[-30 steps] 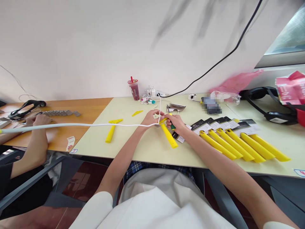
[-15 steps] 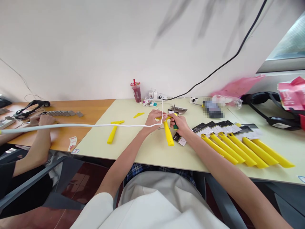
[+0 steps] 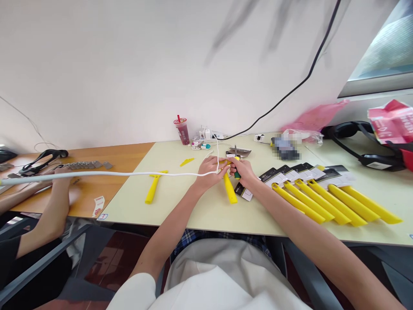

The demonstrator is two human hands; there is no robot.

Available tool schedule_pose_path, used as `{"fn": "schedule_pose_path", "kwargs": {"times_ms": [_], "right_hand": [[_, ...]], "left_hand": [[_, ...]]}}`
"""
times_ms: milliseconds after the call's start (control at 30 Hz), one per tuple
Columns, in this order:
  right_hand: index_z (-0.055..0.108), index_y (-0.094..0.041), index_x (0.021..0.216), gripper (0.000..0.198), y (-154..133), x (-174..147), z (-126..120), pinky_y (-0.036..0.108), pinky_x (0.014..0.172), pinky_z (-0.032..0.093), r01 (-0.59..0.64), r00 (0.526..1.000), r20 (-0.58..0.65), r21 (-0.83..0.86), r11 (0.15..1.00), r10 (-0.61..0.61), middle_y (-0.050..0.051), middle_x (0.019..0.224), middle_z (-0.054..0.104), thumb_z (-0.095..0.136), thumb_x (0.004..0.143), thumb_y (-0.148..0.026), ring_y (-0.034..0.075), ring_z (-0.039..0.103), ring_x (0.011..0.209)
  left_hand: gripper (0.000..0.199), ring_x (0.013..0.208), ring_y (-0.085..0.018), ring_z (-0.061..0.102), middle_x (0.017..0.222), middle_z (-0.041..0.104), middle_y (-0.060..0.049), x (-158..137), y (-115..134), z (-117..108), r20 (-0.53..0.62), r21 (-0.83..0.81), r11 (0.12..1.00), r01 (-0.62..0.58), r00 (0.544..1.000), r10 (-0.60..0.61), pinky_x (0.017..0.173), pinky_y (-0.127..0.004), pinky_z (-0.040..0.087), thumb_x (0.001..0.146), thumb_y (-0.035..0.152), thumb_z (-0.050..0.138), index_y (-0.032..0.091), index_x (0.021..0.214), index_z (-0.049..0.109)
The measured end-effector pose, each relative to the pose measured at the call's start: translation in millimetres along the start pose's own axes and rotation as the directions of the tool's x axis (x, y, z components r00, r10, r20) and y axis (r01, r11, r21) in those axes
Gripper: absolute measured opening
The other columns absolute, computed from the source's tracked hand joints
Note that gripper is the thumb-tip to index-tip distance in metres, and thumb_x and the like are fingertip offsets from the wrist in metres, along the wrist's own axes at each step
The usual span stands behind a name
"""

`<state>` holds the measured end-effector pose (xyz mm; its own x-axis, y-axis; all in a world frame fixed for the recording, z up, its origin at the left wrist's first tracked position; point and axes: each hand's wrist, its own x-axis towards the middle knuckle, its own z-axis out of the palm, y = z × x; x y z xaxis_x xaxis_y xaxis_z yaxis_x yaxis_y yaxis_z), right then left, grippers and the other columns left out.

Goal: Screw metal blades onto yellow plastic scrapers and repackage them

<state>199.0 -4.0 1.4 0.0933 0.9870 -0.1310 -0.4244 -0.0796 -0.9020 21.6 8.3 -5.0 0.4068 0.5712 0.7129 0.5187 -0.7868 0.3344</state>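
My left hand (image 3: pixel 209 171) is closed around the head of a yellow plastic scraper (image 3: pixel 230 190), whose handle points down toward me. My right hand (image 3: pixel 244 169) is wrapped round a screwdriver (image 3: pixel 237 175) with a green and yellow handle; its metal shaft points up, away from me. Both hands are close together, and the fingers hide much of the scraper's head. Left of them lies another yellow scraper handle (image 3: pixel 152 190), with a small yellow strip (image 3: pixel 187 162) beyond it. Just past my hands rests a silver packet (image 3: pixel 240 152).
Several yellow scrapers with black-and-white cards (image 3: pixel 318 202) lie in a row at right. A cup (image 3: pixel 182 131) with a red straw stands by the wall. A white cable (image 3: pixel 161 173) crosses the view. A co-worker's arm (image 3: pixel 60 193) rests at the wooden table on the left.
The view has shifted slightly. My hands stay close together at the scraper, with the same grips; the scraper's handle is tilted a little differently.
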Motion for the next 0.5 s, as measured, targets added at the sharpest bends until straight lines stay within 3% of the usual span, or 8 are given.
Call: {"fn": "schedule_pose_path", "kwargs": {"times_ms": [233,500], "right_hand": [[0.054,-0.024,0.071,0.048,2.4,-4.2,0.5,0.021,0.040,0.042,0.022,0.999,-0.026,-0.038,0.999,-0.023,-0.007,0.058,0.050,0.102,0.074,-0.031,0.008,0.043,0.049],[0.055,-0.023,0.069,0.051,2.1,-6.2,1.9,0.021,0.040,0.041,0.021,0.999,-0.040,-0.037,0.999,-0.023,-0.007,0.057,0.049,0.105,0.069,-0.036,0.007,0.042,0.049]], "left_hand": [[0.017,0.119,-0.030,0.081,0.127,0.087,-0.007,-3.1,-0.4,9.0,0.041,0.099,0.995,-0.014,0.999,0.010,0.109,-0.052,0.063,0.105,0.030,0.075,0.031,0.106,0.092],[0.018,0.124,-0.029,0.082,0.128,0.087,-0.006,-5.0,-3.8,20.3,0.014,0.080,0.997,0.021,1.000,-0.023,0.111,-0.050,0.068,0.101,0.022,0.076,0.031,0.103,0.092]]}}
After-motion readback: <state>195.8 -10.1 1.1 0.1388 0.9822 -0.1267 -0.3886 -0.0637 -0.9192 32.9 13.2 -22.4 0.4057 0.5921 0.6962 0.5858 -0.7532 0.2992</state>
